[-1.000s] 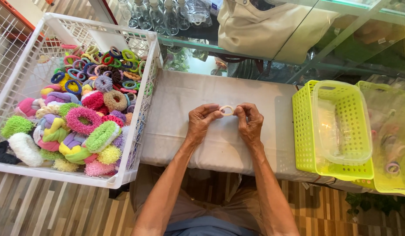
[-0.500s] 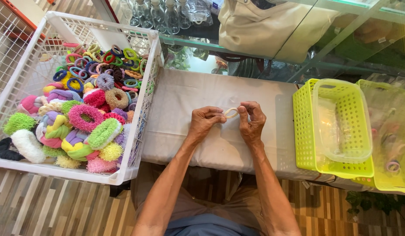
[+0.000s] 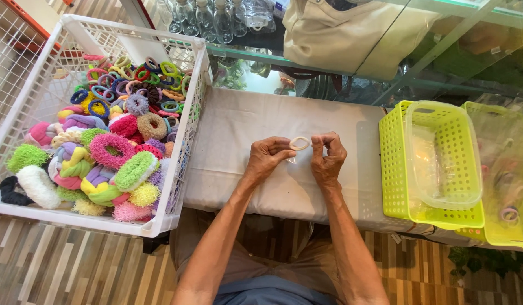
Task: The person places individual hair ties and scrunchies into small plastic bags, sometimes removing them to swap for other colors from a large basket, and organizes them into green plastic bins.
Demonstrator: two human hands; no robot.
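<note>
I have my left hand [image 3: 268, 158] and right hand [image 3: 327, 156] raised together over the middle of the cloth [image 3: 244, 130], each pinching one side of a small pale hair ring [image 3: 299, 143]. Both hands are curled shut around that ring, fingertips at its rim, knuckles up. The ring hangs between them, its opening facing roughly up toward me, its slightly longer axis running left to right from one hand to the other. Bare cloth lies on every side of my hands, more to the left than to the right. To my left the white basket [image 3: 182, 164] of coloured scrunchies [image 3: 112, 149] sits with its wall just at the cloth's edge. To my right a yellow basket [image 3: 392, 169] holding a clear tub [image 3: 442, 152] stands near my right hand.
</note>
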